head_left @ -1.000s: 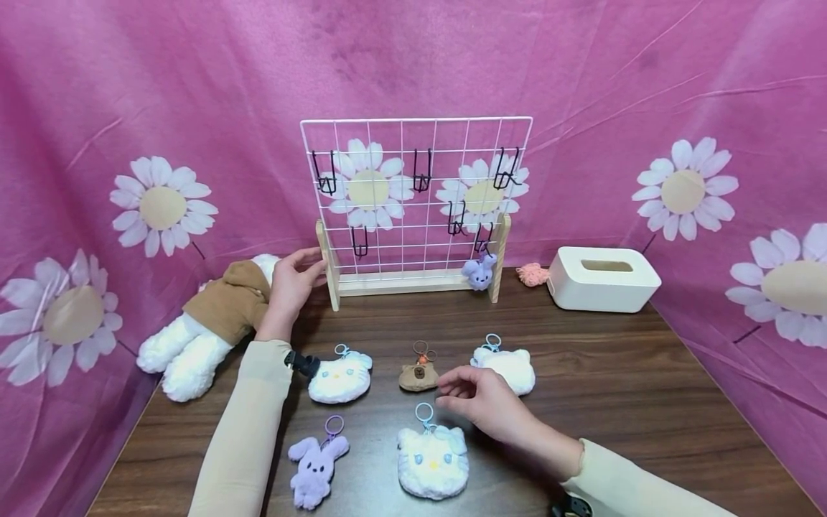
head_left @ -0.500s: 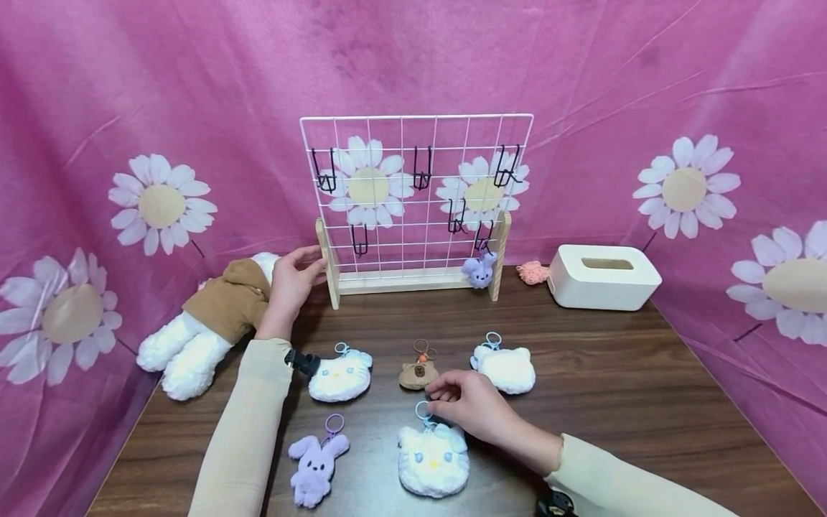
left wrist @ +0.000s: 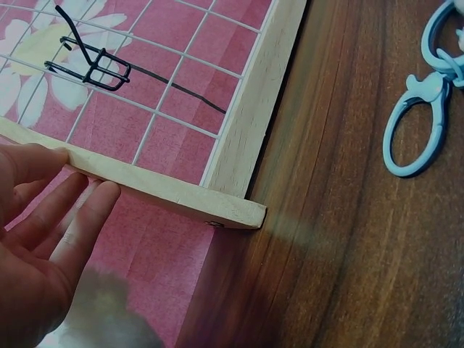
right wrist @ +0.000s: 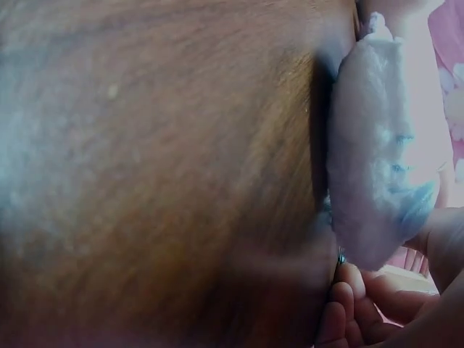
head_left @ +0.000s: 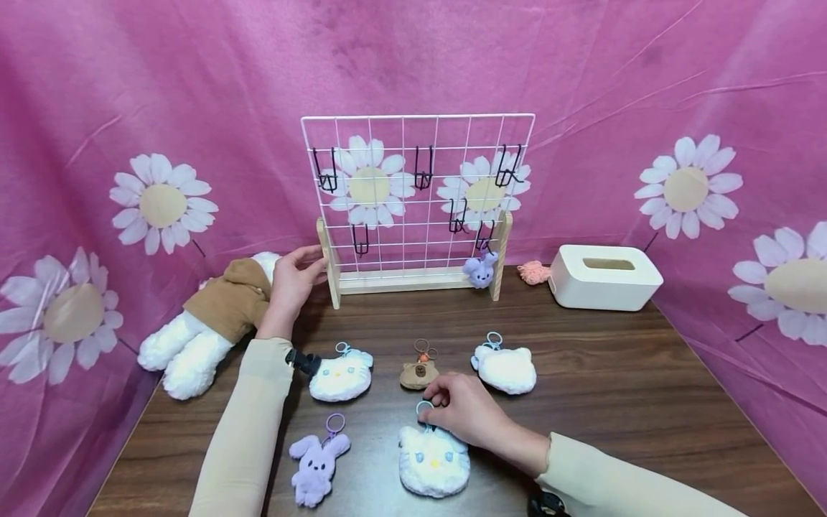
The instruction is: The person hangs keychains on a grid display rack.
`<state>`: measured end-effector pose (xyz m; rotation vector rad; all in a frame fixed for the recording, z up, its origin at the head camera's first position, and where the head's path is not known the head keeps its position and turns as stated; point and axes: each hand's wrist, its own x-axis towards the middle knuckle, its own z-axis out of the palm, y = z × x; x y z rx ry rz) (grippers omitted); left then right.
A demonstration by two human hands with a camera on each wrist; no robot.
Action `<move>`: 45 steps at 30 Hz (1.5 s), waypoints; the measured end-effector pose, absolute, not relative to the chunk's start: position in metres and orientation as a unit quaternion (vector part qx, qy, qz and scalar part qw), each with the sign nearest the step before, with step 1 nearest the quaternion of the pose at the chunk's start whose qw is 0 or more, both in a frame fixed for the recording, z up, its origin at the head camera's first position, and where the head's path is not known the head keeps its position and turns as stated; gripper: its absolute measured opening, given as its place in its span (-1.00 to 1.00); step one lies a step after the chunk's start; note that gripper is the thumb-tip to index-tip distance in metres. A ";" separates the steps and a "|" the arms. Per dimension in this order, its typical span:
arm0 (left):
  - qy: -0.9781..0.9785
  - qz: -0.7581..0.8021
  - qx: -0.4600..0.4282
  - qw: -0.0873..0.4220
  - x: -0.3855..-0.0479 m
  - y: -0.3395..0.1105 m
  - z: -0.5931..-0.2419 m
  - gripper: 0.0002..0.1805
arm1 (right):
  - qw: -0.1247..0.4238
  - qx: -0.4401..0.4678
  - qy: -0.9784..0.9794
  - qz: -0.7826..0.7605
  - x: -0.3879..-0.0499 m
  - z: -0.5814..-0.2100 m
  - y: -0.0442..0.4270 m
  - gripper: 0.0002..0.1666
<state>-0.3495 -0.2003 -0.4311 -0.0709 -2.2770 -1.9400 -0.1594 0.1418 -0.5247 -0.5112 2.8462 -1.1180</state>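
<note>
In the head view my right hand (head_left: 468, 409) reaches over the front white cat plush keychain (head_left: 434, 467). Its thumb and forefinger pinch the light blue ring at the keychain's top. The right wrist view shows curled fingers (right wrist: 351, 290) low beside the white plush (right wrist: 380, 152), with part of the grip hidden. My left hand (head_left: 293, 280) touches the outer side of the rack's left wooden post (head_left: 329, 266). Up close, the left fingers (left wrist: 80, 217) lie fairly straight against the wood. The white wire grid rack (head_left: 413, 208) stands upright with several black hooks.
A purple rabbit keychain (head_left: 481, 271) hangs low right on the rack. On the table lie another purple rabbit (head_left: 314, 467), a brown keychain (head_left: 418, 375) and two white plush keychains (head_left: 340, 377). A clothed plush toy (head_left: 226, 309) lies left; a tissue box (head_left: 606, 278) stands right.
My right hand has moved left and slightly toward the front, from beside the brown keychain to the front cat keychain's ring. My left hand stays at the post.
</note>
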 end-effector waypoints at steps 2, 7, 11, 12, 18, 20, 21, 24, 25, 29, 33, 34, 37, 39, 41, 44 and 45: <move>-0.759 -0.646 -0.024 0.075 -0.350 -0.200 -0.432 -0.54 | 0.024 -0.160 0.925 -0.343 -0.160 -0.526 0.140 -0.75; -0.762 -0.643 -0.021 0.077 -0.349 -0.201 -0.432 -0.54 | 0.029 -0.150 0.937 -0.313 -0.161 -0.525 0.137 -0.74; -0.761 -0.644 -0.019 0.076 -0.349 -0.201 -0.431 -0.54 | 0.030 -0.158 0.933 -0.321 -0.159 -0.517 0.136 -0.74; -0.761 -0.644 -0.019 0.076 -0.349 -0.201 -0.431 -0.54 | 0.030 -0.160 0.932 -0.325 -0.158 -0.516 0.136 -0.74; -0.757 -0.649 -0.019 0.076 -0.349 -0.199 -0.429 -0.54 | 0.017 -0.189 0.923 -0.335 -0.154 -0.505 0.135 -0.75; -0.757 -0.649 -0.021 0.076 -0.349 -0.199 -0.429 -0.54 | 0.016 -0.196 0.921 -0.335 -0.153 -0.502 0.135 -0.74; -0.758 -0.648 -0.023 0.076 -0.349 -0.199 -0.429 -0.54 | 0.018 -0.192 0.923 -0.333 -0.155 -0.505 0.135 -0.74; -0.757 -0.649 -0.025 0.077 -0.349 -0.198 -0.430 -0.55 | 0.020 -0.179 0.930 -0.320 -0.158 -0.514 0.136 -0.70; -0.756 -0.650 -0.026 0.077 -0.349 -0.198 -0.430 -0.55 | 0.018 -0.179 0.933 -0.313 -0.159 -0.517 0.136 -0.68; -0.752 -0.654 -0.026 0.078 -0.350 -0.199 -0.431 -0.55 | 0.007 -0.172 0.940 -0.295 -0.161 -0.525 0.136 -0.64; -0.753 -0.653 -0.029 0.079 -0.350 -0.200 -0.433 -0.55 | 0.009 -0.183 0.930 -0.319 -0.157 -0.512 0.135 -0.67; -0.753 -0.653 -0.028 0.079 -0.350 -0.200 -0.433 -0.55 | 0.010 -0.191 0.927 -0.322 -0.156 -0.510 0.135 -0.70; -0.752 -0.653 -0.029 0.079 -0.350 -0.200 -0.433 -0.55 | 0.024 -0.197 0.923 -0.330 -0.150 -0.491 0.132 -0.73; -0.752 -0.654 -0.030 0.079 -0.350 -0.199 -0.432 -0.55 | 0.032 -0.194 0.924 -0.328 -0.148 -0.481 0.130 -0.75; -0.751 -0.655 -0.031 0.079 -0.349 -0.199 -0.432 -0.55 | 0.045 -0.185 0.925 -0.329 -0.144 -0.469 0.127 -0.73; -0.750 -0.656 -0.029 0.081 -0.349 -0.199 -0.431 -0.55 | 0.059 -0.179 0.926 -0.327 -0.142 -0.459 0.125 -0.70; -0.750 -0.656 -0.029 0.080 -0.348 -0.198 -0.431 -0.55 | 0.062 -0.179 0.926 -0.326 -0.142 -0.457 0.125 -0.69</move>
